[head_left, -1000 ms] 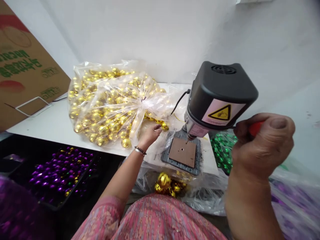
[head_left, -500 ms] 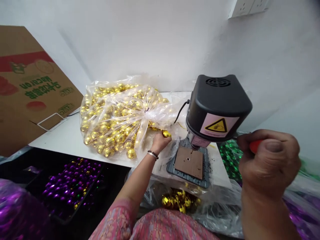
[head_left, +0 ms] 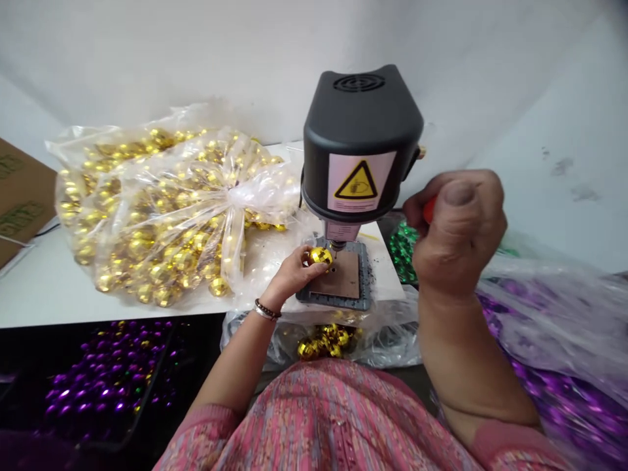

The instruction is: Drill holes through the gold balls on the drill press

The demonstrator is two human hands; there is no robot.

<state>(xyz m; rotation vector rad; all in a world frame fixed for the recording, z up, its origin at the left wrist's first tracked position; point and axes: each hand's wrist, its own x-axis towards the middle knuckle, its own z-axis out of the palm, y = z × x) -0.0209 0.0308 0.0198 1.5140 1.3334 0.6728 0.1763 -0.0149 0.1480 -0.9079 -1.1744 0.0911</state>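
Note:
Between thumb and fingers, my left hand (head_left: 293, 271) pinches a shiny gold faceted ball (head_left: 320, 256). The ball is over the left part of a brown square board (head_left: 341, 282), close to the drill bit. That board lies on the grey base (head_left: 364, 291) of a small black drill press (head_left: 363, 118), which carries a yellow warning sticker. On the right, my right hand (head_left: 456, 229) is closed around the red knob (head_left: 430, 209) of the press's lever. Most of the knob is hidden by the fingers.
Left of the press lies a large clear plastic bag of gold balls (head_left: 161, 216) on the white table (head_left: 29, 302). More gold balls (head_left: 328, 340) sit in plastic below the table's front edge. Purple balls (head_left: 108, 373) lie lower left; purple (head_left: 564, 392) and green ones (head_left: 403, 247) lie right.
My left hand has brought the gold ball from beside the bag to the board under the drill. My right hand still grips the knob. The camera view has shifted right and down.

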